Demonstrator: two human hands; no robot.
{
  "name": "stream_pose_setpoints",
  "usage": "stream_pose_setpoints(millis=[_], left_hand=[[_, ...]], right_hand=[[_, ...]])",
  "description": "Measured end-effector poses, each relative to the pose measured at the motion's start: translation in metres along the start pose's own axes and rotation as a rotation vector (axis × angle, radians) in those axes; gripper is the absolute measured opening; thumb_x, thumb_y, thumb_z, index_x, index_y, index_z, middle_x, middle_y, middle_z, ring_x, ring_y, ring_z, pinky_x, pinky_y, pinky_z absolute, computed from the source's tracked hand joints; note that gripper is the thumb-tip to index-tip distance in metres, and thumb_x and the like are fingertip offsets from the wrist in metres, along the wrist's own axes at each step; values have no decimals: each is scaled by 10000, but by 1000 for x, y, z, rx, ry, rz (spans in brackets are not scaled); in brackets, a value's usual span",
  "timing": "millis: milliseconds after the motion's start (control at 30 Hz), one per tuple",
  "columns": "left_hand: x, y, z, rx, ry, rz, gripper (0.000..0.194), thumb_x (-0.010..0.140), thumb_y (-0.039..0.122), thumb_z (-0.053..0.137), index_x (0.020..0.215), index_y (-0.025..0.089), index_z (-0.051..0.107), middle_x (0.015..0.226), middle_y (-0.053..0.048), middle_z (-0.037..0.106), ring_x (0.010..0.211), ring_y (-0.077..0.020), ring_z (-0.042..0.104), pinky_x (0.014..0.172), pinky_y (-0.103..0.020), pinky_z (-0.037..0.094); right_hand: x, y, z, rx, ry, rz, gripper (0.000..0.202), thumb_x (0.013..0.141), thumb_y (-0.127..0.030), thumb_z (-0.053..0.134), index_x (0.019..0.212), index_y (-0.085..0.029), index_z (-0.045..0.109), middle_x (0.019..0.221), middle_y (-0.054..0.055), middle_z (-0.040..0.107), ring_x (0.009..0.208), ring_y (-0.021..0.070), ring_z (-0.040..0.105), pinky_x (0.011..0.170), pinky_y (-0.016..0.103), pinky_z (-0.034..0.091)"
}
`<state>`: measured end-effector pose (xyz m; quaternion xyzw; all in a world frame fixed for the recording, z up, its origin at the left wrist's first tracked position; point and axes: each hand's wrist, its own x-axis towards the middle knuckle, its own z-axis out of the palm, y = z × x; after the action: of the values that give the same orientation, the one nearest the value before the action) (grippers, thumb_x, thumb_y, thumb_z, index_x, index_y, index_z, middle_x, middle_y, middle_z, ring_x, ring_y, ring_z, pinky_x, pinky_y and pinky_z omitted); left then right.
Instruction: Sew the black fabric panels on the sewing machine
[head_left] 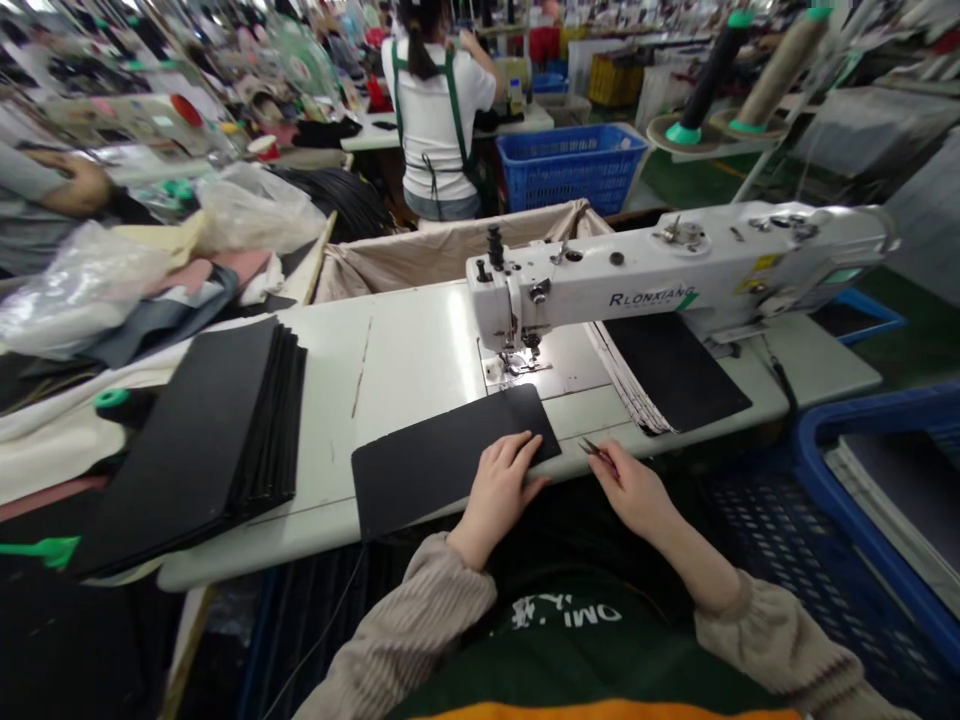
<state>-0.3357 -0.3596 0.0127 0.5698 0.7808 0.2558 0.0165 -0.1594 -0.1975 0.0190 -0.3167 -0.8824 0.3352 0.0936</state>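
Laying the left hand with fingers slightly apart on top of one black rectangular panel, in the head view. Clasping one pair of thread snips in the right hand, with fingers together around the handles and tips pointing toward the panel. Counting two stacks on the white sewing table: one left stack at the left end, and one right stack partly beneath the arm of the single industrial sewing machine. Seeing also two thread cones on a stand, and one blue crate at the right. Running the panel along the table's near edge, with its far right corner just before the needle area. Leaving bare tabletop between the left stack and the machine head, and a narrower gap between panel and right stack.
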Motion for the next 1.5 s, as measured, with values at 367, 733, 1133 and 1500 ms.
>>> stream_pose_setpoints(millis=[367,733,1133,1500], left_hand=[[-2,22,20,-124,16,-53,120,975,267,539,937,209,637,962,-40,623,955,-204,526,864,-365,422],[-2,27,18,-228,56,-50,102,968,239,546,947,219,645,952,-43,600,944,-203,512,846,-366,431],[-123,-80,-100,16,21,-138,236,835,366,710,991,202,644,1156,-102,619,1134,-271,553,984,-459,459],[-128,-92,-126,-351,225,-392,201,892,356,615,983,229,741,1046,-54,736,1089,-233,645,1072,-439,415]], right_hand=[[-22,-1,9,-117,-86,-86,229,992,-433,428,943,-238,537,742,-10,664,669,179,643,574,262,344],[-8,-5,23,-274,-61,-152,262,1018,-374,375,870,-232,538,718,0,682,625,175,648,528,278,273],[8,-3,19,-200,39,-337,365,909,-459,570,1193,-228,572,1231,92,636,969,225,668,705,304,529],[33,-22,-14,64,-119,-406,252,920,-351,537,1090,-245,689,1109,60,720,1022,250,662,889,377,512]])
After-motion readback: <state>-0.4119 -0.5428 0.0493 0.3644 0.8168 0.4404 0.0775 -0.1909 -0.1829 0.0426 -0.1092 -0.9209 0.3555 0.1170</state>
